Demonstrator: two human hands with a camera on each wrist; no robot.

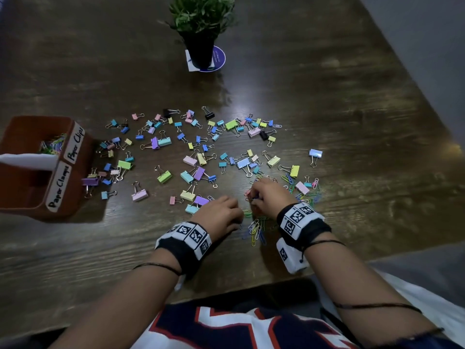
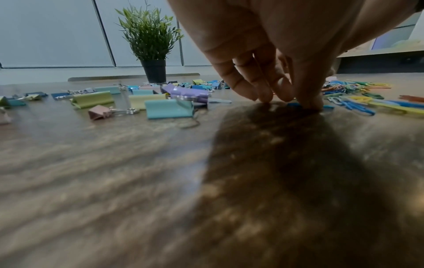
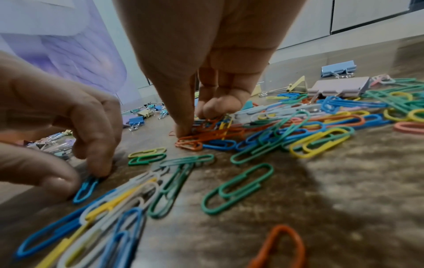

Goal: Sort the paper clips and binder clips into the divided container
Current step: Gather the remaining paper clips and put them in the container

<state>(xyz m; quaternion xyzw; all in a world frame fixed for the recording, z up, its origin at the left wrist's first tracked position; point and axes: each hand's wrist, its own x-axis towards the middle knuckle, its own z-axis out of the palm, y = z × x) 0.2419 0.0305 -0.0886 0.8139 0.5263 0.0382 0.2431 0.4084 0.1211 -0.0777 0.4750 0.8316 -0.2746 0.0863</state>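
Brown divided container (image 1: pixel 73 172) at 9 o'clock w/ paper clips inside, binder clips (image 1: pixel 191 152) scattered ctr, left hand (image 1: pixel 221 212) & right hand (image 1: pixel 269 195) on paper clips (image 1: pixel 256 230) at 5 o'clock, potted plant (image 1: pixel 201 28) at 12.

Pastel binder clips (image 1: pixel 193 147) scattered mid-desk, coloured paper clips (image 1: pixel 256 229) heaped near the front edge, brown divided container (image 1: pixel 37 197) (labelled compartments) at left edge

Glossy wood grain under a scatter of coated wire and painted metal.
The table (image 1: pixel 327 84) shows dark, streaky wood grain with a polished sheen that throws back light. The paper clips (image 3: pixel 238 188) look like bent wire in a smooth coloured coating; the binder clips (image 1: pixel 187 176) have matt pastel painted bodies and shiny silvery wire handles. The divided container (image 1: pixel 75 197) looks matt brown, with white paper-like labels.
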